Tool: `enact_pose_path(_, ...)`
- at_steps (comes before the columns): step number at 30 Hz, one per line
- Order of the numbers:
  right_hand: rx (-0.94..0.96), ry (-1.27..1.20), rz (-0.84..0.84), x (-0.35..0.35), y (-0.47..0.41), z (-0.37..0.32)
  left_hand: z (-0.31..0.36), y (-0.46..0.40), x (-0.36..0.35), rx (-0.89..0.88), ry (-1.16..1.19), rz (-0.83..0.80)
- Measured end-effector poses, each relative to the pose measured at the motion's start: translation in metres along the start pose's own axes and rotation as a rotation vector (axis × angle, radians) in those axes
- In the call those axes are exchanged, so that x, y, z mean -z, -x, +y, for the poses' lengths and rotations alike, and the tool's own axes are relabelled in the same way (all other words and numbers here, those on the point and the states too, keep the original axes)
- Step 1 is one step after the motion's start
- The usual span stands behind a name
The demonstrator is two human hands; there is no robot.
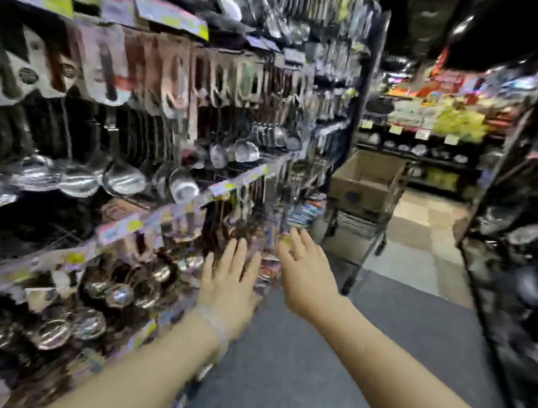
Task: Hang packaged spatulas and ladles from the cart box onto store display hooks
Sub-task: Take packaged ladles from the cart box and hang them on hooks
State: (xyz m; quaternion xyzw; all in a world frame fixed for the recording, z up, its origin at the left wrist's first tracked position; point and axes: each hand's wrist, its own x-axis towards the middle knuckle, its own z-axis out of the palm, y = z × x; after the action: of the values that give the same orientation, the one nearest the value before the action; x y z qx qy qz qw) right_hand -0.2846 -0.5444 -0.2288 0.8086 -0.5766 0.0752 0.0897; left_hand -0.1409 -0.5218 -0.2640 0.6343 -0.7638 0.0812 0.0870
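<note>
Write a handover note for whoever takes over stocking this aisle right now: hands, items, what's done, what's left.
Left hand: open, fingers straight, holding nothing, near the lower hanging packages.
Right hand: open, empty, beside the same packages.
Cardboard box sits on the cart further down the aisle; its contents cannot be seen.
Done: display hooks along the left shelving already carry many ladles and spatulas; the picture is blurred.
Left: fetch the next package from the box and hang it.
</note>
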Motion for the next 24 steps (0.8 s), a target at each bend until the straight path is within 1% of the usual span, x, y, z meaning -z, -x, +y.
enact_pose_path(5, -0.188, 0.029, -0.078, -0.013, 0.009, 0.137, 0.108, -0.083, -0.031, -0.08, 0.02, -0.071)
enact_pose_path(9, -0.262, 0.006, -0.111, -0.023, -0.002, 0.21, 0.161, -0.142, -0.042, -0.122, 0.044, -0.097)
enact_pose_path(13, -0.313, -0.009, -0.142, -0.046, -0.026, 0.265, 0.194, -0.207, -0.061, -0.16, 0.082, -0.131)
enact_pose_path(16, -0.342, -0.015, -0.145, -0.067, -0.061, 0.305, 0.216, -0.262, -0.084, -0.216, 0.061, -0.14)
enact_pose_path(20, -0.364, 0.018, -0.145, -0.089, -0.134, 0.365, 0.233, -0.356, -0.103, -0.279, 0.08, -0.125)
enact_pose_path(22, -0.379, 0.023, -0.154, -0.094, -0.178, 0.395, 0.235, -0.41, -0.105, -0.291, 0.099, -0.118)
enact_pose_path(24, -0.388, 0.006, -0.128, -0.1, -0.222, 0.424, 0.235, -0.467, -0.107, -0.289, 0.104, -0.1)
